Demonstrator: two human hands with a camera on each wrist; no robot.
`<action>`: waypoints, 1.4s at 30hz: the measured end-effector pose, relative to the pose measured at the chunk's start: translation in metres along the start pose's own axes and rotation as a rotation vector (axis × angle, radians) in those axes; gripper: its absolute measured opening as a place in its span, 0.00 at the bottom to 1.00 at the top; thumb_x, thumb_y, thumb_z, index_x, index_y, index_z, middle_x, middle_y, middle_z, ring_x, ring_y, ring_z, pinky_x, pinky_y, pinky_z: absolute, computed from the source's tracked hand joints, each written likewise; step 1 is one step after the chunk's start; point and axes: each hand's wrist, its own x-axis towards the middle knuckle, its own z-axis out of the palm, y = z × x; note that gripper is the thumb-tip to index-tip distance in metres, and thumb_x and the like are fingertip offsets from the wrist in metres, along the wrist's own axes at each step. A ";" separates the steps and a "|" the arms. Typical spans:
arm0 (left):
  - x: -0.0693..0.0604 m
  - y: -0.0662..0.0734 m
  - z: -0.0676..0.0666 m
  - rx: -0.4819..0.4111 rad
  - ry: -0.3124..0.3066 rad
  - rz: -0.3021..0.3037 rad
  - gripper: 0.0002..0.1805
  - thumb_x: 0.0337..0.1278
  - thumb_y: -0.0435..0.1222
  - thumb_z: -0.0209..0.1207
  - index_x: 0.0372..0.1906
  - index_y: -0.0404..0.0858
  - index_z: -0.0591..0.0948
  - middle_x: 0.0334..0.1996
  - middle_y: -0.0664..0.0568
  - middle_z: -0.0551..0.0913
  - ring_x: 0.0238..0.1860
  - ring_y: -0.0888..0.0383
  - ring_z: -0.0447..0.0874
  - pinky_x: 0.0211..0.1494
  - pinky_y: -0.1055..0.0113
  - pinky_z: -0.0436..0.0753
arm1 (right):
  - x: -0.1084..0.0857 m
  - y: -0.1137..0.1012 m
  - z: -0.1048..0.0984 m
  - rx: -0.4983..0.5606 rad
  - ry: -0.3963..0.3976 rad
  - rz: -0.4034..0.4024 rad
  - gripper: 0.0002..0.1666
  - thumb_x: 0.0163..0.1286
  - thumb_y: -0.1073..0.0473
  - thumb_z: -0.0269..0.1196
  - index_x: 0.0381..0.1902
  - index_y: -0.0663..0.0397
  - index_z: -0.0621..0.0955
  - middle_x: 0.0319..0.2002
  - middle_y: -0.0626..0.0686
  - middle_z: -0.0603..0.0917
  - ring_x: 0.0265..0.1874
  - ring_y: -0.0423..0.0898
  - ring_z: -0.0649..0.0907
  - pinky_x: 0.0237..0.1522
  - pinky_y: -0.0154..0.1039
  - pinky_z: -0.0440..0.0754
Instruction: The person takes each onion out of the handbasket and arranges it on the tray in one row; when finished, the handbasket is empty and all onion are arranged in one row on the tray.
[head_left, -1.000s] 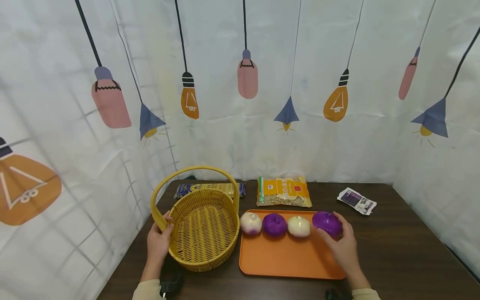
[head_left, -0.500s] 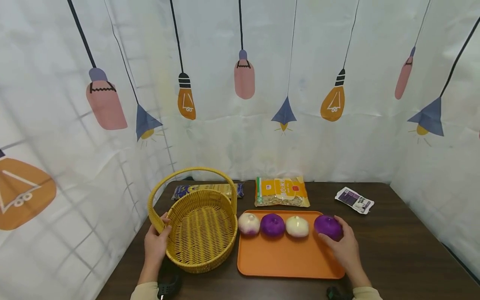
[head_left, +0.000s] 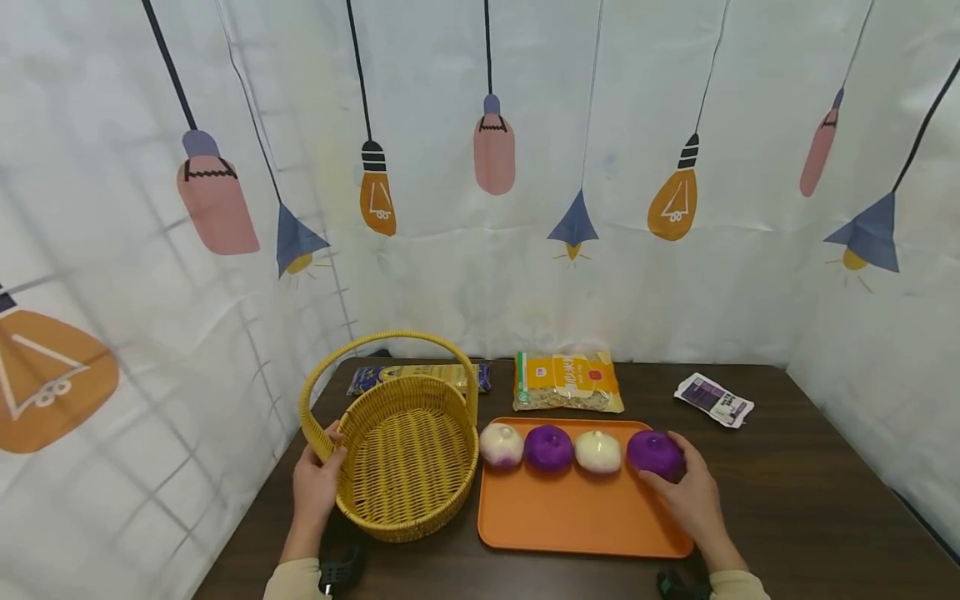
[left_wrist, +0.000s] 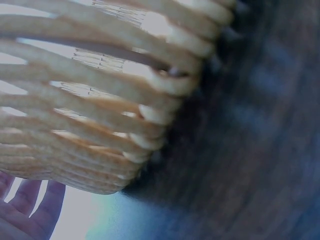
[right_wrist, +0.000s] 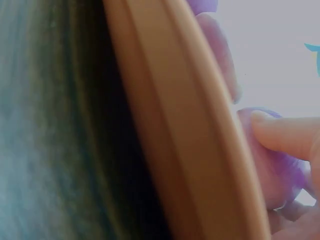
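Note:
On the left stands a yellow woven basket (head_left: pixel 408 458) with a tall arched handle. My left hand (head_left: pixel 315 487) grips its left side at the foot of the handle, thumb inside the rim; in the left wrist view some fingers (left_wrist: pixel 47 210) show below the basket's weave (left_wrist: pixel 90 110). At the right end of an orange tray (head_left: pixel 577 521), my right hand (head_left: pixel 693 496) holds a purple onion (head_left: pixel 655 455) between thumb and fingers. In the right wrist view the thumb (right_wrist: pixel 282 135) lies against that onion (right_wrist: pixel 277 172), partly hidden behind the tray's side (right_wrist: pixel 185 120).
Beside the held onion, a white onion (head_left: pixel 597 452), another purple onion (head_left: pixel 549 450) and a white-and-purple onion (head_left: pixel 502 446) line the tray's back edge. Behind lie a yellow grain bag (head_left: pixel 567 383), a blue-and-yellow packet (head_left: pixel 420 377) and a small purple-and-white packet (head_left: pixel 714 401).
The held purple onion has tipped more upright and shifted slightly toward me, with my right hand following. My left hand and the basket stay in place; the head view sways a little.

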 end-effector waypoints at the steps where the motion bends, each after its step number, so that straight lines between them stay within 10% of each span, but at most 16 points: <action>1: 0.000 0.000 0.000 -0.001 0.003 0.001 0.12 0.69 0.31 0.52 0.54 0.32 0.75 0.70 0.46 0.69 0.69 0.47 0.65 0.48 0.89 0.65 | 0.000 0.000 0.001 -0.009 0.001 -0.011 0.49 0.57 0.56 0.74 0.71 0.60 0.61 0.68 0.71 0.63 0.64 0.70 0.66 0.63 0.66 0.62; 34: 0.000 -0.004 0.003 0.025 -0.009 -0.003 0.13 0.70 0.32 0.52 0.55 0.33 0.74 0.70 0.47 0.69 0.69 0.48 0.65 0.47 0.88 0.65 | 0.006 0.008 0.003 0.070 -0.041 -0.009 0.54 0.57 0.55 0.74 0.72 0.65 0.57 0.68 0.72 0.61 0.62 0.69 0.69 0.61 0.59 0.69; 42: -0.002 -0.005 0.000 0.161 -0.003 0.043 0.12 0.71 0.33 0.52 0.54 0.35 0.75 0.69 0.45 0.69 0.65 0.45 0.69 0.42 0.88 0.66 | 0.003 0.002 -0.008 0.092 0.029 0.032 0.45 0.68 0.48 0.64 0.72 0.64 0.58 0.67 0.70 0.63 0.60 0.69 0.71 0.55 0.48 0.78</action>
